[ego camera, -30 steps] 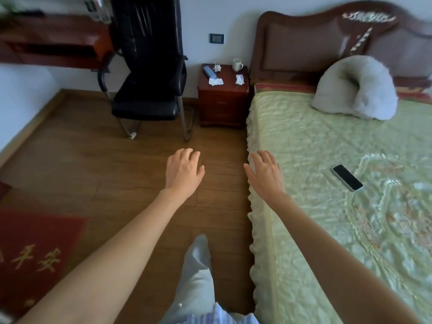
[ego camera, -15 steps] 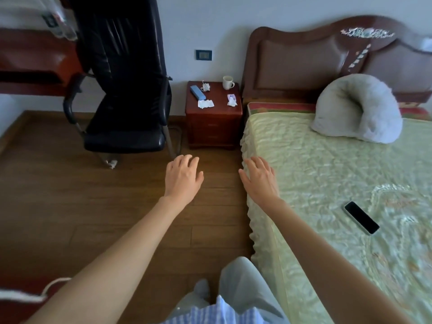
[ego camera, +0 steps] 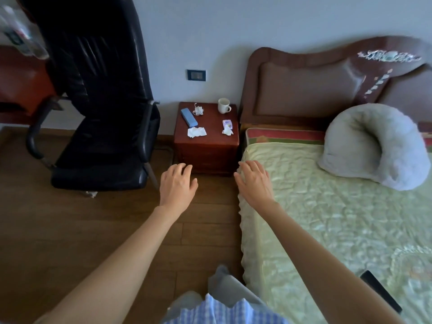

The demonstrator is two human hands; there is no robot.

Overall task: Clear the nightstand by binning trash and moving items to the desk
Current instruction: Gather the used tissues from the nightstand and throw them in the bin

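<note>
The red-brown nightstand (ego camera: pixel 205 148) stands against the wall between chair and bed. On its top lie a blue case (ego camera: pixel 189 117), a white charger with cable (ego camera: pixel 198 110), a white mug (ego camera: pixel 224 105), a small tissue pack (ego camera: pixel 227 123) and two crumpled white tissues (ego camera: pixel 196 132) (ego camera: pixel 227 131). My left hand (ego camera: pixel 177 185) hovers open over the floor just short of the nightstand's front. My right hand (ego camera: pixel 254 181) is open over the bed's near corner. Both hold nothing. The desk (ego camera: pixel 21 83) shows at the far left.
A black office chair (ego camera: pixel 98 108) stands left of the nightstand, in front of the desk. The bed (ego camera: pixel 332 218) with green cover fills the right, with a grey pillow (ego camera: pixel 374 146) and a black phone (ego camera: pixel 379 291) on it. Wooden floor lies ahead.
I have come closer to the nightstand, which now looks larger and nearer. Both hands stay open and outstretched. The phone has slid toward the lower right of the view.
</note>
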